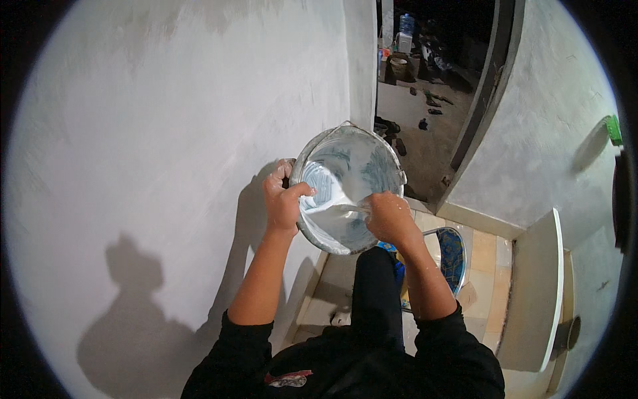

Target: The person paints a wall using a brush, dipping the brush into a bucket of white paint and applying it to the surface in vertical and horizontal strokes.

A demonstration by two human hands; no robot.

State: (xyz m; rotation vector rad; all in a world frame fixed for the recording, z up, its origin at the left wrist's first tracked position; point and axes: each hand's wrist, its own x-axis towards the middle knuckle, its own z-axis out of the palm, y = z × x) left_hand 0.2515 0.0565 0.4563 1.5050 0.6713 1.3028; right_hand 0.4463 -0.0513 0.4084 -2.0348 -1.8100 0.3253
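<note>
A paint-smeared bucket [379, 149] is tilted so that its mouth faces me, with its wire handle lying along the rim. White paint coats its inside, with some pooled at the lower left. My left hand [284, 202] grips the rim on the left, thumb inside and fingers around the outer side. Within the mouth, my right hand [391, 217] is closed around the handle of a tool [351, 208], perhaps a brush or scraper. The tool's far end is hard to make out in the white paint. Specks of white dot both hands.
A grey-white wall [164, 124] rises close on my left. Below the bucket stands a blue patterned metal-framed chair [452, 259], near my raised knee [376, 289]. To the right is a pale upright panel [531, 299]. Beyond the doorway, several shoes [432, 102] lie on the floor.
</note>
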